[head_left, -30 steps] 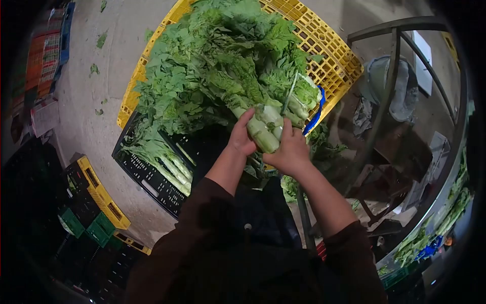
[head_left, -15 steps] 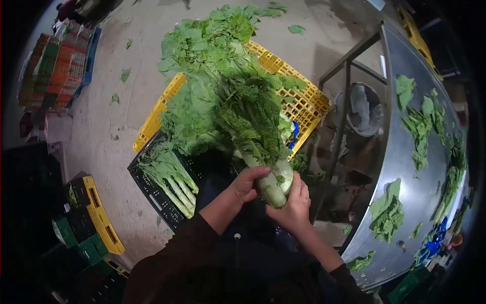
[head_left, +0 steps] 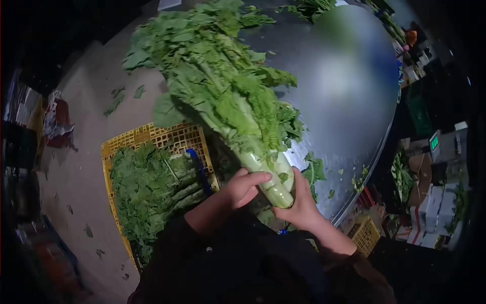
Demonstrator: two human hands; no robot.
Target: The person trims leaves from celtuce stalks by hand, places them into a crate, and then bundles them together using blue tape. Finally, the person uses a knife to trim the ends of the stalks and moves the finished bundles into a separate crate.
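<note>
My left hand (head_left: 240, 189) is wrapped round the lower stalks of a bunch of thick-stemmed leafy greens (head_left: 263, 177), its thumb lying across the pale stem. My right hand (head_left: 302, 203) grips the same greens at the cut butt end, from the right and below. The bunch slants up and leftward, and its large ragged leaves (head_left: 217, 71) spread over the edge of a metal table (head_left: 331, 167). Below left of the bunch, a yellow crate (head_left: 147, 133) holds more leafy greens (head_left: 139, 187) with pale stalks and a blue band (head_left: 200, 169).
Loose leaves (head_left: 315, 172) lie on the table, part of which is blurred. A small yellow crate (head_left: 365, 234) stands by the table's lower right. White boxes (head_left: 439, 210) and a lit green display (head_left: 434, 142) are farther right. Leaf scraps lie on the floor (head_left: 83, 167).
My view has turned right, so the metal table now sits ahead behind the greens. Both hands keep hold of the bunch, now over the table edge rather than the yellow crate.
</note>
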